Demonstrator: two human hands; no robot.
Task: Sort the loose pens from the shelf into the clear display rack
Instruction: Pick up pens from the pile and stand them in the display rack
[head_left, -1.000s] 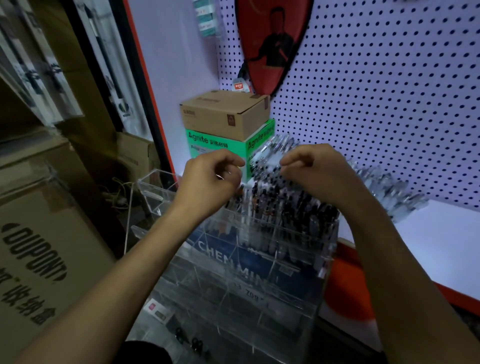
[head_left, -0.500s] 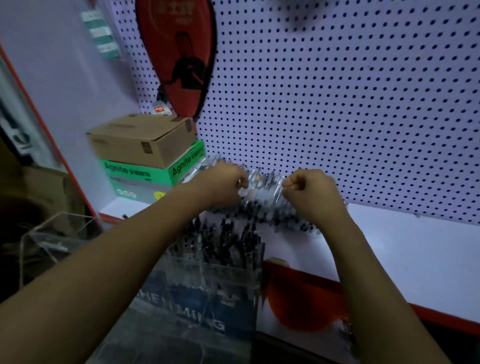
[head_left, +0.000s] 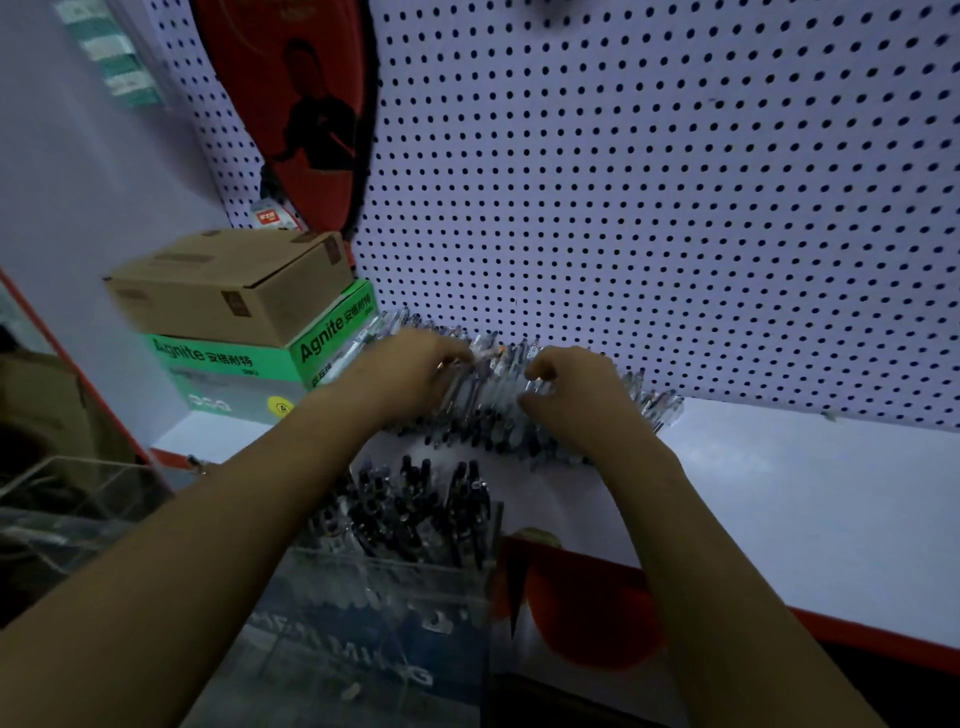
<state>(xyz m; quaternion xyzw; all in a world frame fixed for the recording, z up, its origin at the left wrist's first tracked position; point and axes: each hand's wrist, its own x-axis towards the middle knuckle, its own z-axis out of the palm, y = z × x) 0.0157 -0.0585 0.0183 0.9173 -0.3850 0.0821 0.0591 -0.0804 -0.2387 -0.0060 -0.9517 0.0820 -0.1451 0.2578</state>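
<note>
A long heap of loose clear-barrelled pens (head_left: 493, 405) lies on the white shelf (head_left: 779, 483) against the pegboard. My left hand (head_left: 415, 371) rests on the left part of the heap, fingers curled round a few pens. My right hand (head_left: 571, 389) sits on the right part, fingers curled into the pile. Below, at the shelf's front edge, stands the clear display rack (head_left: 374, 613); its top compartment holds several dark-capped pens upright. Both hands are above and behind the rack.
A brown cardboard box (head_left: 234, 283) sits on a green Agnite box (head_left: 249, 369) at the shelf's left. A red racket cover (head_left: 306, 104) hangs on the pegboard (head_left: 649, 208). A red round object (head_left: 587, 608) lies by the rack. Another clear acrylic case (head_left: 78, 499) stands at left.
My hands have left the rack top and reached back onto the pen heap on the shelf. The view has swung right and up, and the hands now dig lower into the pens.
</note>
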